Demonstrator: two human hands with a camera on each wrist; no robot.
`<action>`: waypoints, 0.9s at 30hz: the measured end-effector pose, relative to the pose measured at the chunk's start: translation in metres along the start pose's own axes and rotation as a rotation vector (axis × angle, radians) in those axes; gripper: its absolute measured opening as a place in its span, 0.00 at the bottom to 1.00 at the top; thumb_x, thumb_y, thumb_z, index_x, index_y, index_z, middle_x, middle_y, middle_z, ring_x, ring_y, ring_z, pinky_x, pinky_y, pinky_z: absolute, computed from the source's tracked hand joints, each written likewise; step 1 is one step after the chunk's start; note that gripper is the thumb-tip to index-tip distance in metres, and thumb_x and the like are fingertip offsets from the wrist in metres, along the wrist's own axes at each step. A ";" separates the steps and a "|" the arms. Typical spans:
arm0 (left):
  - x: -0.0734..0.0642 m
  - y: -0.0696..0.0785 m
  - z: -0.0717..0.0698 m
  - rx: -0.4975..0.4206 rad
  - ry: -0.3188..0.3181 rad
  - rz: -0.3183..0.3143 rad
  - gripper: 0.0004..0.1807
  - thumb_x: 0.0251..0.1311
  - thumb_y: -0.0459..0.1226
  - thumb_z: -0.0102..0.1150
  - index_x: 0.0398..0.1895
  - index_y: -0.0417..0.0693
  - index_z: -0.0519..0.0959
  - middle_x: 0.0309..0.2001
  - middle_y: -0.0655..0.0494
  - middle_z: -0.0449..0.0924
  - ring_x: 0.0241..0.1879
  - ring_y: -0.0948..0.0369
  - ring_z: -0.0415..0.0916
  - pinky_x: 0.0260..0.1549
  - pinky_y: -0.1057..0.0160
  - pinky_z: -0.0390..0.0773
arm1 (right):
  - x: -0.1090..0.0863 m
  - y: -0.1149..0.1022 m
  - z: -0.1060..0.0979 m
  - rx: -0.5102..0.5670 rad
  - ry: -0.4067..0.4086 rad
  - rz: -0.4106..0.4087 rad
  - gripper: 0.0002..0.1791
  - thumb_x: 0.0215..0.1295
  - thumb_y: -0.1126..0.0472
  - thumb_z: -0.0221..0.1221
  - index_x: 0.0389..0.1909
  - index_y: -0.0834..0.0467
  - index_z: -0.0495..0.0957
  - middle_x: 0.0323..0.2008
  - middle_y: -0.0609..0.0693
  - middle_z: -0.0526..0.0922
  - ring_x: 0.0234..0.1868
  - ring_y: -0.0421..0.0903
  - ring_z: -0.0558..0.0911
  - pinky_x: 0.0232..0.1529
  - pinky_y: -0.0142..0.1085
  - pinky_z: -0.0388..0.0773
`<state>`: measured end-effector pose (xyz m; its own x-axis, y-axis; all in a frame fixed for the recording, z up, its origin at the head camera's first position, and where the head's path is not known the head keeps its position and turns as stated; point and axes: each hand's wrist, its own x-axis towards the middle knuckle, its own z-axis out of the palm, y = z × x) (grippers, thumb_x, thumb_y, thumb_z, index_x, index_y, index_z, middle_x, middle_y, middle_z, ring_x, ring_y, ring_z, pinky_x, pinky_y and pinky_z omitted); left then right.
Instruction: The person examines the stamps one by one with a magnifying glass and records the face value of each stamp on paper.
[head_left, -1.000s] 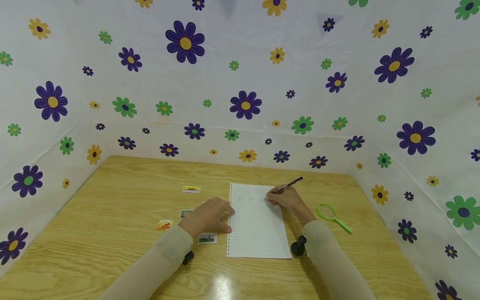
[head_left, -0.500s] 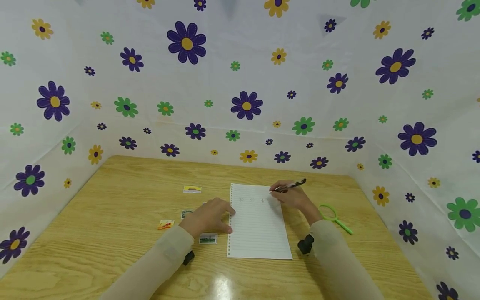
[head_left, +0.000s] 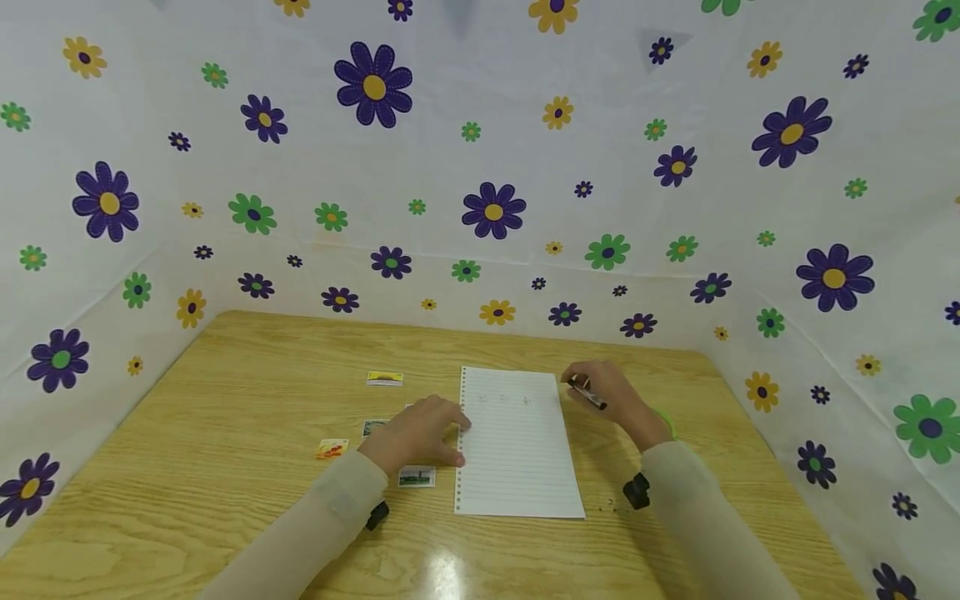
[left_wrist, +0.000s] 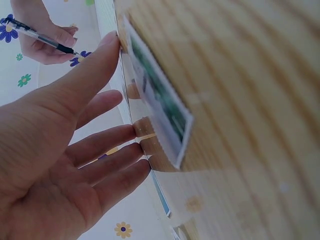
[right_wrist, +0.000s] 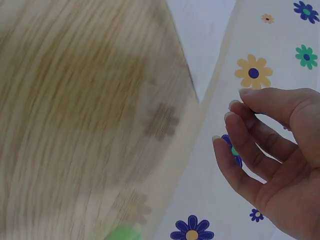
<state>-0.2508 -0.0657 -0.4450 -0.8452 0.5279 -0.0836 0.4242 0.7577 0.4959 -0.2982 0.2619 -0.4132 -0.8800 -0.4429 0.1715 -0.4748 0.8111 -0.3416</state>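
A lined, hole-punched sheet of paper (head_left: 517,467) lies on the table with a short row of small handwritten marks (head_left: 504,399) near its top. My left hand (head_left: 418,432) rests at the sheet's left edge, fingers spread and fairly straight, thumb at the paper. My right hand (head_left: 611,396) is just off the sheet's upper right edge, pinching a black and clear pen (head_left: 588,395). A stamp with a green picture (head_left: 416,477) lies below the left hand; in the left wrist view this stamp (left_wrist: 159,97) shows a white toothed border. The left hand partly covers another stamp (head_left: 373,427).
Farther left lie a yellow stamp (head_left: 384,378) and an orange stamp (head_left: 332,449). A green magnifying glass (head_left: 666,423) is mostly hidden behind the right wrist. Flower-printed white cloth (head_left: 480,250) walls in the wooden table (head_left: 247,400) at the back and sides.
My right hand has lifted from the row of marks and moved right, off the sheet. The pen has swung round in its fingers, and the wrist now covers the magnifying glass. The left hand stays put.
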 end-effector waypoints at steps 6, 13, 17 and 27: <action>0.000 -0.001 0.000 -0.003 0.002 0.002 0.29 0.54 0.46 0.78 0.59 0.48 0.84 0.65 0.51 0.80 0.68 0.48 0.72 0.68 0.45 0.73 | -0.011 0.008 -0.003 -0.063 0.053 -0.060 0.08 0.65 0.74 0.60 0.40 0.64 0.85 0.35 0.58 0.88 0.34 0.51 0.84 0.37 0.46 0.84; 0.000 -0.001 0.000 -0.003 0.004 0.015 0.29 0.54 0.45 0.78 0.59 0.48 0.84 0.64 0.51 0.81 0.68 0.48 0.72 0.68 0.46 0.74 | -0.019 0.017 -0.004 -0.041 0.013 0.044 0.17 0.63 0.81 0.55 0.45 0.64 0.85 0.36 0.57 0.88 0.36 0.51 0.85 0.41 0.47 0.85; 0.000 -0.001 0.000 -0.012 0.008 0.023 0.29 0.54 0.44 0.78 0.59 0.47 0.84 0.63 0.50 0.81 0.67 0.47 0.73 0.68 0.46 0.74 | -0.020 0.023 -0.002 -0.025 0.023 0.074 0.11 0.63 0.77 0.60 0.45 0.66 0.83 0.36 0.58 0.88 0.36 0.52 0.86 0.41 0.48 0.86; -0.001 -0.001 0.000 -0.015 0.011 0.023 0.28 0.54 0.44 0.78 0.59 0.46 0.84 0.64 0.50 0.81 0.67 0.48 0.73 0.68 0.46 0.74 | -0.024 0.033 0.000 -0.015 0.012 0.005 0.12 0.58 0.80 0.60 0.40 0.65 0.79 0.30 0.57 0.86 0.30 0.46 0.81 0.33 0.42 0.81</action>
<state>-0.2504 -0.0668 -0.4452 -0.8389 0.5406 -0.0626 0.4386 0.7397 0.5103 -0.2928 0.2996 -0.4286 -0.8826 -0.4341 0.1805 -0.4701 0.8192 -0.3284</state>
